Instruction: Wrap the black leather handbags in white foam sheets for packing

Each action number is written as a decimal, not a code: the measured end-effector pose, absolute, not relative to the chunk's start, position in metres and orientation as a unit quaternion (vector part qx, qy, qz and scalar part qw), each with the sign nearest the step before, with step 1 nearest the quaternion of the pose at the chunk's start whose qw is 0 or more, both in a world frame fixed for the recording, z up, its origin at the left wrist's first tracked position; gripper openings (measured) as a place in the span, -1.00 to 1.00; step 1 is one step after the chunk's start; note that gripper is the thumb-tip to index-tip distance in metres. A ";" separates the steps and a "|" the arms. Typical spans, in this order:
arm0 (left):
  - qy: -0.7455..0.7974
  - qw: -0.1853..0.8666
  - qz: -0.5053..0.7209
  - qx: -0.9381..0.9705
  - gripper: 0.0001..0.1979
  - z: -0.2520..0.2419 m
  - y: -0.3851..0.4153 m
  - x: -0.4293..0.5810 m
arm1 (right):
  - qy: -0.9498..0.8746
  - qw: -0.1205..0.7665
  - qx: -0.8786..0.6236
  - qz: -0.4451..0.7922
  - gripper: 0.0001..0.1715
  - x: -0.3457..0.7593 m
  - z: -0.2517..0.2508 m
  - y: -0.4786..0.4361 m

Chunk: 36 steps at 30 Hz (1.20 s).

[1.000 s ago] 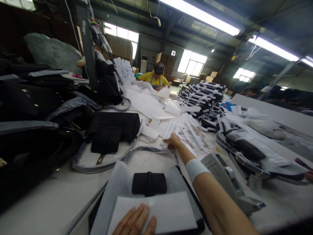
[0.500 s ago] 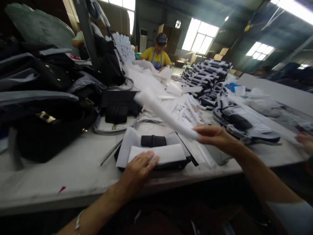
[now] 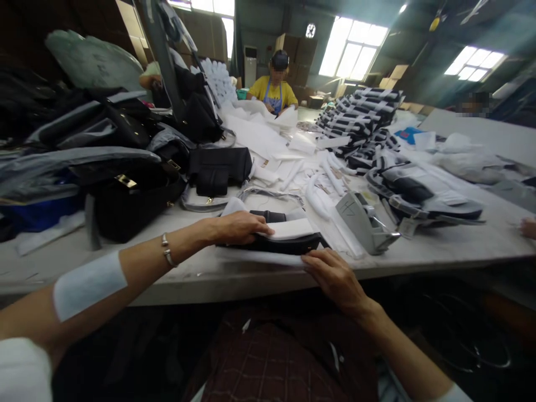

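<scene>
A small black handbag (image 3: 288, 244) lies near the table's front edge, with a folded white padding strip (image 3: 293, 229) on top of it. My left hand (image 3: 240, 226) grips the bag's left part, fingers bent and thumb against the strip. Along the bag's front side, low at the table, runs a white foam sheet (image 3: 268, 258). My right hand (image 3: 333, 273) pinches its right end. The bag's left end is hidden behind my left hand.
A grey tape dispenser (image 3: 362, 223) stands to the right of the bag. Black handbags (image 3: 134, 195) pile up on the left. White foam pieces (image 3: 259, 137) lie behind, beside a stack of wrapped black items (image 3: 360, 114). A co-worker (image 3: 274, 92) sits across the table.
My right hand has brought the white foam sheet down from the air to the bag's front side. My left hand has shifted from lying flat on the strip to gripping the bag.
</scene>
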<state>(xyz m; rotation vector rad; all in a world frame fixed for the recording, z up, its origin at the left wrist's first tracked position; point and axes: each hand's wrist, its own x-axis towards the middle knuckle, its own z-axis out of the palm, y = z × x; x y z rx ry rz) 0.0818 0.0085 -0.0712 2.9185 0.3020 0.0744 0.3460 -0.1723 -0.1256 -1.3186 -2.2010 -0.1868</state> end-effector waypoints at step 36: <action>0.242 -0.280 0.162 0.915 -0.64 -0.159 -0.068 0.118 | -0.818 0.199 -0.489 -0.230 -0.52 0.309 -0.167 -0.119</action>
